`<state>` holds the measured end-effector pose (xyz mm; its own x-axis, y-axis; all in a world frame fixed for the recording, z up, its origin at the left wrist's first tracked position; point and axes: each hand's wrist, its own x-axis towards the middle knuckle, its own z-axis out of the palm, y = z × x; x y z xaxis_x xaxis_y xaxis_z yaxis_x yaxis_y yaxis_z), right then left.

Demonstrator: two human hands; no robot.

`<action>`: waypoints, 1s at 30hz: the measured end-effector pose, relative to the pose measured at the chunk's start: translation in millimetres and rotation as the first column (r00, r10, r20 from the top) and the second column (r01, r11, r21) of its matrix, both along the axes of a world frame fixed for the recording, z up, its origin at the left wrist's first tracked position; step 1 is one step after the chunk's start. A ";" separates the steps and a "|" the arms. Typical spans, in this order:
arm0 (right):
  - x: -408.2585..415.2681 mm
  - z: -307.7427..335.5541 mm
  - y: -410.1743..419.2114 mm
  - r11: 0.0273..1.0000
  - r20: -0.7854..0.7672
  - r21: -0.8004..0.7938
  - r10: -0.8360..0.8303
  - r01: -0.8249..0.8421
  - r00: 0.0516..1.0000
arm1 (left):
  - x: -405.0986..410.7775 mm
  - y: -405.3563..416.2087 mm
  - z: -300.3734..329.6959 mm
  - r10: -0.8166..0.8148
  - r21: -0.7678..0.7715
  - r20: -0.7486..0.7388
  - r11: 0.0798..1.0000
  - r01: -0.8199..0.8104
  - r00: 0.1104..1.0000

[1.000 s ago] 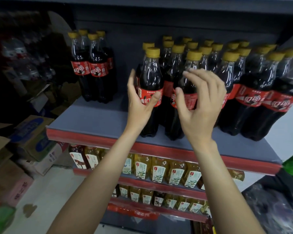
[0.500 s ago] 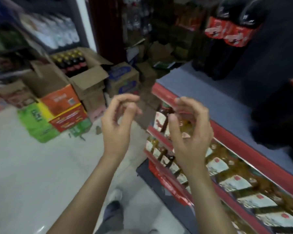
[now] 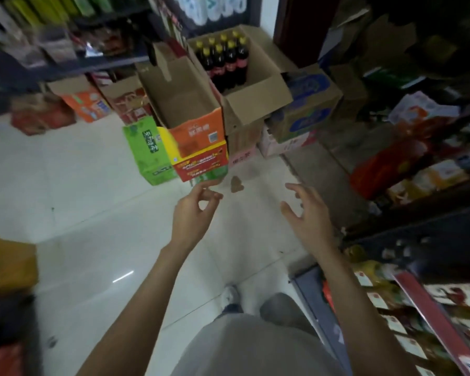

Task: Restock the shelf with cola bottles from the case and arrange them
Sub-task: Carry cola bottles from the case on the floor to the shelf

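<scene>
Cola bottles (image 3: pixel 224 59): about eight, yellow-capped, red-labelled, upright in an open brown cardboard case (image 3: pixel 258 104) on the floor at 12 o'clock, well apart from both hands. Left hand (image 3: pixel 192 213): empty, fingers loosely curled, thumb near forefinger. Right hand (image 3: pixel 308 215): empty, fingers spread. Shelf edge (image 3: pixel 429 316), red-trimmed, at 4 o'clock, holding blurred labelled bottles. Handling, judged: full bottles likely heavy, stiff plastic, smooth and possibly slippery; take by the neck under the cap, or round the labelled waist.
</scene>
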<state>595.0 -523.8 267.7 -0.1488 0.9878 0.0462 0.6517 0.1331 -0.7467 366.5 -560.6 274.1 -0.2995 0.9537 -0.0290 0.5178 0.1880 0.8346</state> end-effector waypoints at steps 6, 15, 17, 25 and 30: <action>-61.7 -33.6 112.7 0.996 0.070 -0.076 0.060 -0.055 0.996 | -61.0 107.5 -29.4 -0.021 -0.043 -0.166 0.999 0.014 0.986; -116.8 -38.7 349.7 0.995 0.026 -0.048 0.085 -0.083 0.996 | -125.3 325.9 -52.1 0.152 -0.104 -0.021 0.983 -0.154 0.988; -130.2 -37.2 400.1 0.994 0.006 -0.062 0.089 -0.088 0.996 | -139.2 374.6 -50.0 0.172 -0.118 -0.016 0.978 -0.173 0.985; -201.2 -93.3 586.4 0.982 -0.041 -0.156 0.100 -0.105 0.994 | -203.6 575.4 -94.2 0.056 -0.184 -0.103 0.980 -0.075 0.993; -248.1 -165.3 679.8 0.978 0.007 -0.208 0.009 -0.007 1.000 | -235.4 682.6 -156.7 -0.029 -0.216 -0.278 0.976 -0.033 0.960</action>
<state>346.8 156.0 102.4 -0.1562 0.9745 -0.1610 0.6568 -0.0192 -0.7538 131.1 121.9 117.4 -0.3271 0.9331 -0.1496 0.7226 0.3490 0.5967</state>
